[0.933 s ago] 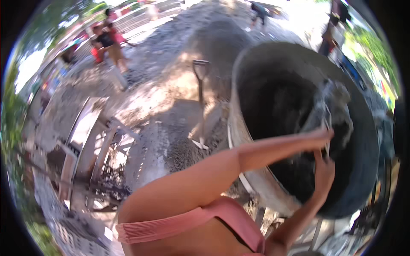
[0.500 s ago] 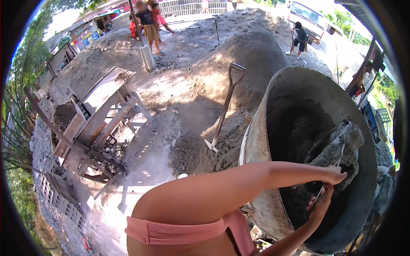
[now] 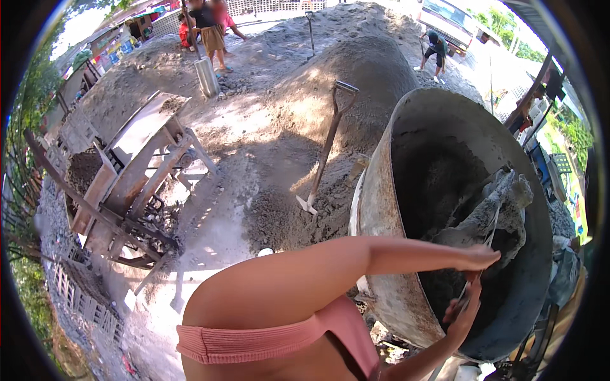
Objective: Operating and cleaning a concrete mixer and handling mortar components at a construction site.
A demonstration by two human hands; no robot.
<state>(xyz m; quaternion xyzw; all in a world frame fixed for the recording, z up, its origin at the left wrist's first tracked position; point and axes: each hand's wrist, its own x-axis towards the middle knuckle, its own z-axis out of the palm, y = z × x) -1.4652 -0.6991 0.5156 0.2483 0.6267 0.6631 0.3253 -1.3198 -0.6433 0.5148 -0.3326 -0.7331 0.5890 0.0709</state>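
Observation:
A large rusty drum (image 3: 406, 190) stands tilted at the right with its mouth toward me. Inside it is a lumpy grey mass (image 3: 470, 219) caked in cement, its exact kind hard to make out. A thin pale cord (image 3: 492, 222) runs down from that mass to my hands. Reaching across the drum's near rim, my left hand (image 3: 480, 256) is closed at the cord, fingers pressed together. Just below it, my right hand (image 3: 465, 310) has its fingers curled round the same cord. The drum's lower inside lies partly behind my arms.
Left of the drum, a shovel (image 3: 325, 146) stands in the sand beside a large grey mound (image 3: 362, 70). A rusty metal-and-wood frame (image 3: 136, 171) stands at the left. People (image 3: 210, 32) are at the back, another person (image 3: 436, 49) bends near a parked truck (image 3: 448, 19).
My view has shifted slightly, so the surroundings sit a little left and higher. Both hands stay close together at the cord. The person near the truck has bent forward.

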